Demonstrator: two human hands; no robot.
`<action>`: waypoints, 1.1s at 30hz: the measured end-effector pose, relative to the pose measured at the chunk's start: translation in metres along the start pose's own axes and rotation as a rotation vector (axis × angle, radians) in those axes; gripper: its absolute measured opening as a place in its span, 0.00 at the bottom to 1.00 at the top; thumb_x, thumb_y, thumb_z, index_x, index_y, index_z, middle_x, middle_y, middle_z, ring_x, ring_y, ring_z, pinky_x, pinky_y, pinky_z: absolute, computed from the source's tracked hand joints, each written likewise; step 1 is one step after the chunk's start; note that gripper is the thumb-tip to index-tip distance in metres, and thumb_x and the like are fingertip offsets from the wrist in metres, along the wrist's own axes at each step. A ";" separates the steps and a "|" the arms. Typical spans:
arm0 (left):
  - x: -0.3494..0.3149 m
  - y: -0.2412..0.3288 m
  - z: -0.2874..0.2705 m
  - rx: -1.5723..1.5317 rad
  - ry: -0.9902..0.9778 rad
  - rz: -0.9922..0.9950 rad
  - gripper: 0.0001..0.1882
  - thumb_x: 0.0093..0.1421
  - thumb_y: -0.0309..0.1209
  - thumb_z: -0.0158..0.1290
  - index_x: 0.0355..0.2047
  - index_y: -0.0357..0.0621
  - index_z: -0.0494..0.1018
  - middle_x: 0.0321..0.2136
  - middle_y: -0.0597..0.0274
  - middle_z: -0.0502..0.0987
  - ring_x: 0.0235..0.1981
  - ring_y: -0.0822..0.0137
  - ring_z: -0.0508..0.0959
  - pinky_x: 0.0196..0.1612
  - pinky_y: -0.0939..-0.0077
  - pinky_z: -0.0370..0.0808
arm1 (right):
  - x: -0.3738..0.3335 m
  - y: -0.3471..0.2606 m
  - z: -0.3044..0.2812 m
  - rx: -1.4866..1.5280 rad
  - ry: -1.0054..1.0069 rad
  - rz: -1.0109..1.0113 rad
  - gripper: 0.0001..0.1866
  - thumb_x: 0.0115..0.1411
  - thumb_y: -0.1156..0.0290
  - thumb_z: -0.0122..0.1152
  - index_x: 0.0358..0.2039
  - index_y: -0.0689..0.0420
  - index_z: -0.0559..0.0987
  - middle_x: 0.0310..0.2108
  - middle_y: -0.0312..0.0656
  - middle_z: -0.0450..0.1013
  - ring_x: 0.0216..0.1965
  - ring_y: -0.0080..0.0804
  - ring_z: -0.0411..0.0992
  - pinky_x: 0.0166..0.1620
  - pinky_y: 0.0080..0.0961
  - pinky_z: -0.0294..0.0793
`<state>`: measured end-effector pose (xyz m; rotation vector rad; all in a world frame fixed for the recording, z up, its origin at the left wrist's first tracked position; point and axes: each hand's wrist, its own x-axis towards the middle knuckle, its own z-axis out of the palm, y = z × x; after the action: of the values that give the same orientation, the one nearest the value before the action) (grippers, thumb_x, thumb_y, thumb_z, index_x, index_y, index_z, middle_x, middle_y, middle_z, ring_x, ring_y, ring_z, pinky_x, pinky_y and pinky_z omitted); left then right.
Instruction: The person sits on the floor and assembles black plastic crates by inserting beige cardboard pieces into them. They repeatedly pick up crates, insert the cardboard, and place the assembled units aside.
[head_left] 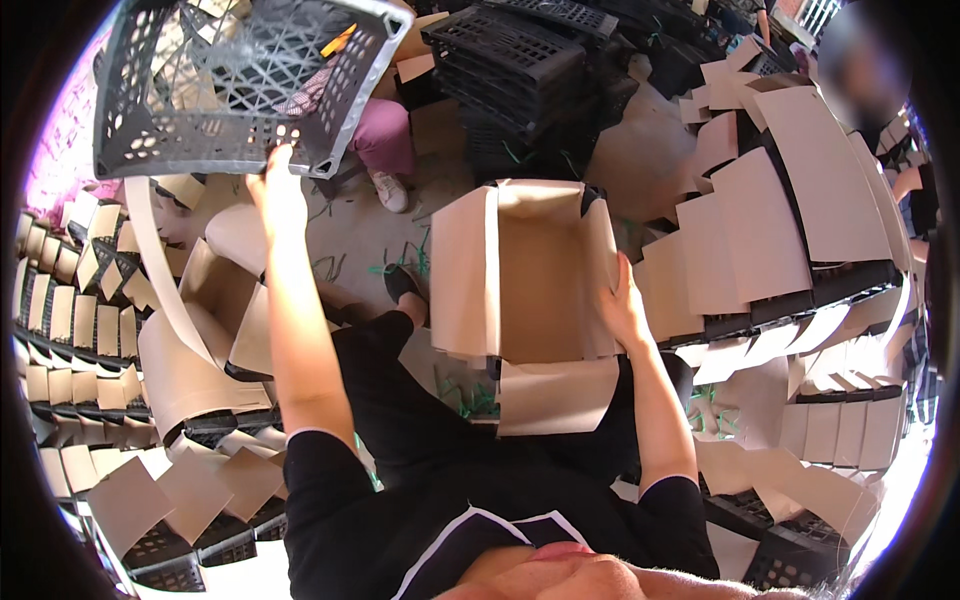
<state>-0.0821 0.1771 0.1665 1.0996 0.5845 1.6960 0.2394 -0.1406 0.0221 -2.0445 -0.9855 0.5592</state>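
My left hand (280,185) is raised at the upper left, its fingers closed round the near rim of a black plastic crate (200,148). This crate is tilted, with latticed panels and rows of holes. Before me stands a second crate lined with brown cardboard (465,275), its cardboard folded out over the sides and a black corner showing. The inside of the lining is bare. At its right side my right hand (622,305) grips the cardboard wall, fingers pointing away from me and partly hidden.
Black crates (510,65) are stacked at the back. Rows of cardboard-lined crates (745,235) stand right, with more at the left (80,320). A lined crate (215,290) sits by my left arm. Green strapping scraps (400,262) litter the floor. A person in pink trousers (383,138) is beyond the raised crate.
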 end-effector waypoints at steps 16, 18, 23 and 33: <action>-0.171 0.060 0.088 0.144 -0.797 -1.036 0.13 0.56 0.27 0.46 0.41 0.36 0.66 0.32 0.57 0.75 0.32 0.64 0.78 0.34 0.69 0.78 | -0.082 -0.149 -0.102 0.609 0.095 -0.365 0.34 0.53 0.58 0.62 0.55 0.65 0.65 0.36 0.35 0.70 0.36 0.19 0.65 0.43 0.18 0.64; -0.181 0.061 0.093 0.273 -0.788 -1.077 0.12 0.57 0.30 0.47 0.40 0.37 0.66 0.32 0.57 0.74 0.32 0.64 0.78 0.33 0.68 0.79 | -0.091 -0.125 -0.099 0.649 0.116 -0.219 0.27 0.53 0.63 0.60 0.51 0.64 0.69 0.33 0.34 0.70 0.36 0.19 0.64 0.43 0.18 0.64; -0.186 0.061 0.094 0.421 -0.879 -1.170 0.16 0.57 0.33 0.50 0.43 0.38 0.64 0.32 0.58 0.74 0.31 0.64 0.79 0.32 0.67 0.79 | -0.106 -0.093 -0.077 0.791 0.146 -0.209 0.23 0.55 0.64 0.58 0.48 0.64 0.71 0.33 0.33 0.68 0.35 0.19 0.62 0.43 0.18 0.62; -0.177 0.070 0.105 0.775 -0.847 -1.055 0.25 0.57 0.42 0.54 0.45 0.35 0.62 0.37 0.57 0.73 0.35 0.66 0.78 0.33 0.69 0.79 | -0.104 -0.090 -0.069 0.876 0.081 -0.076 0.19 0.58 0.66 0.57 0.46 0.63 0.70 0.32 0.31 0.68 0.34 0.15 0.62 0.41 0.14 0.63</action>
<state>-0.0061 -0.0238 0.2007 1.4920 1.0183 0.0094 0.1816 -0.2194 0.1402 -1.2298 -0.6014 0.7026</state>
